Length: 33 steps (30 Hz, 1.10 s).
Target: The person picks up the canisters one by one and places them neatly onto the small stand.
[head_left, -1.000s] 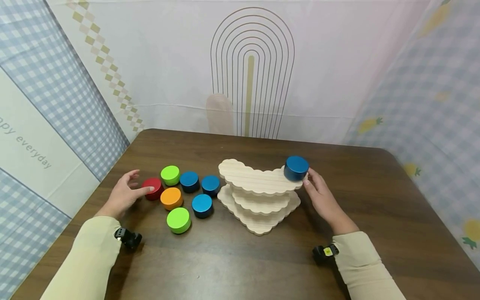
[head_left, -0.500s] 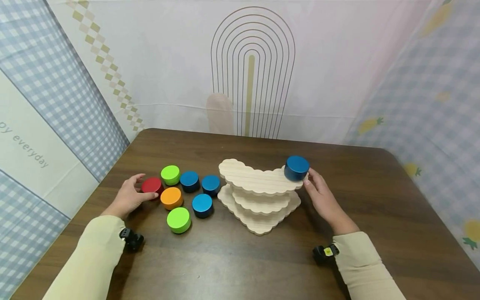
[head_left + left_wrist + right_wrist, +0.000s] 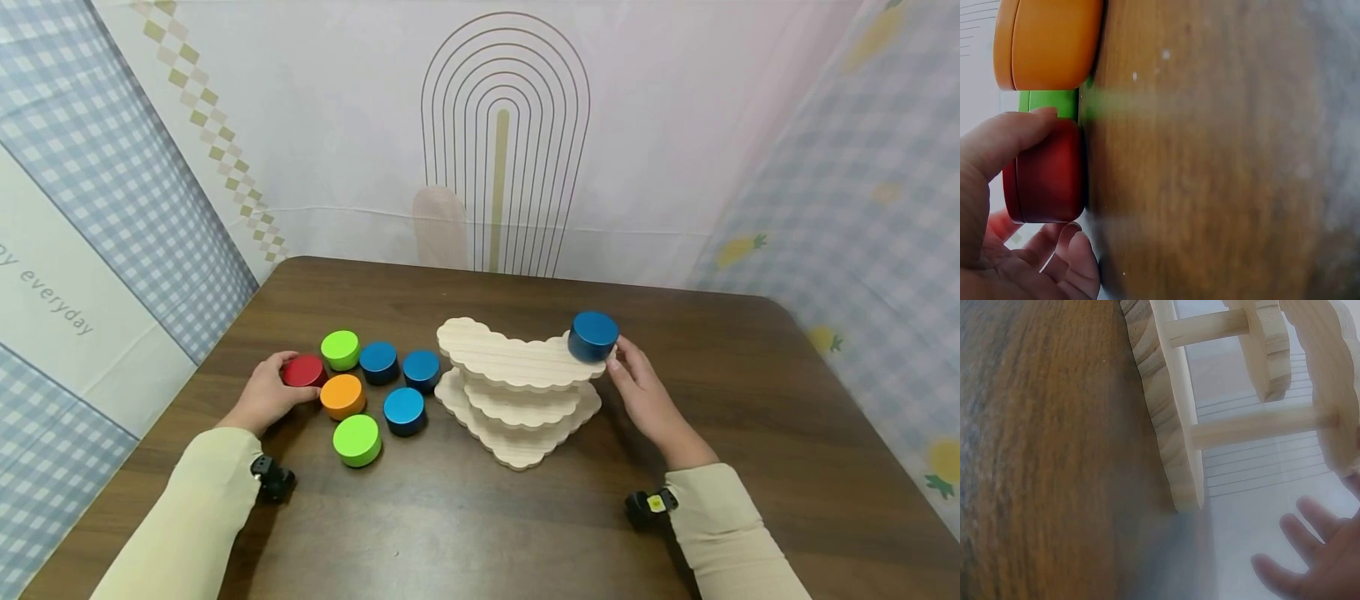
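Note:
In the head view my left hand (image 3: 272, 392) holds a red round tin (image 3: 303, 372), thumb on its near side and fingers around the far side. The left wrist view shows the thumb laid against this red tin (image 3: 1049, 175), with curled fingers below it. A tiered wooden stand (image 3: 517, 362) with scalloped boards stands mid-table. On the right end of its top board sits a dark blue round tin (image 3: 592, 337). My right hand (image 3: 647, 396) touches that board end beside the tin. In the right wrist view the fingers (image 3: 1300, 540) extend loosely beside the stand.
Beside the red tin stand an orange tin (image 3: 342, 397), two green tins, one being the nearer green tin (image 3: 357, 441), and several blue tins, including a light blue tin (image 3: 405, 411). A printed cloth (image 3: 360, 150) hangs behind the brown table (image 3: 480, 533).
My left hand has moved inward and slightly lower, and its thumb and fingers have closed around the red tin. The right hand, the stand and the blue tin on it have stayed put.

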### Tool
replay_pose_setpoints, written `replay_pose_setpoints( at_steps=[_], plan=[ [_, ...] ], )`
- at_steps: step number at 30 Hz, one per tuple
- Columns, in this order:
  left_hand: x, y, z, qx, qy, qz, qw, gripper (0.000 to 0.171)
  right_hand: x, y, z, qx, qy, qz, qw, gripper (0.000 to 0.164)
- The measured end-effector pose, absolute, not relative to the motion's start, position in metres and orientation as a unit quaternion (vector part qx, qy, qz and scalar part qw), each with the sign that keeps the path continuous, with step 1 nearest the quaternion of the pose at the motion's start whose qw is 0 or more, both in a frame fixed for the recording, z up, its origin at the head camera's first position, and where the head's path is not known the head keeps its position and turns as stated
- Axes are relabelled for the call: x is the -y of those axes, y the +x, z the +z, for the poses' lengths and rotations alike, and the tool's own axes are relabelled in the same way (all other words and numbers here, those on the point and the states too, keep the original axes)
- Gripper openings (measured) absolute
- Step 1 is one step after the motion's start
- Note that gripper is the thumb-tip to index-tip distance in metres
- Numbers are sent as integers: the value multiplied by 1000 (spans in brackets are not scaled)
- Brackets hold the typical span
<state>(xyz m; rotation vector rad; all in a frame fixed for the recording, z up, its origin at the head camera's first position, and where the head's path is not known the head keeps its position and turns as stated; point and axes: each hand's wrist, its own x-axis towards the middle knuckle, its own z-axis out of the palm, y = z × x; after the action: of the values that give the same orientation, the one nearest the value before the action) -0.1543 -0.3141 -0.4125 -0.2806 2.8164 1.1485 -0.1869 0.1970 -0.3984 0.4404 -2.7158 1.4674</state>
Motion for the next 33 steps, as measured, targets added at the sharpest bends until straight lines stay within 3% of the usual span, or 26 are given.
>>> replay_pose_setpoints(
  at_steps=[10, 25, 33],
  plan=[
    [312, -152, -410, -925, -104, 364, 43, 76, -197, -186, -396, 871, 138, 471, 0, 57],
    [298, -149, -390, -927, -63, 358, -96, 69, -198, -186, -397, 872, 134, 471, -11, 57],
    [281, -146, -374, -919, -42, 368, -135, 65, -198, -186, -397, 870, 136, 473, -9, 58]
  ],
)
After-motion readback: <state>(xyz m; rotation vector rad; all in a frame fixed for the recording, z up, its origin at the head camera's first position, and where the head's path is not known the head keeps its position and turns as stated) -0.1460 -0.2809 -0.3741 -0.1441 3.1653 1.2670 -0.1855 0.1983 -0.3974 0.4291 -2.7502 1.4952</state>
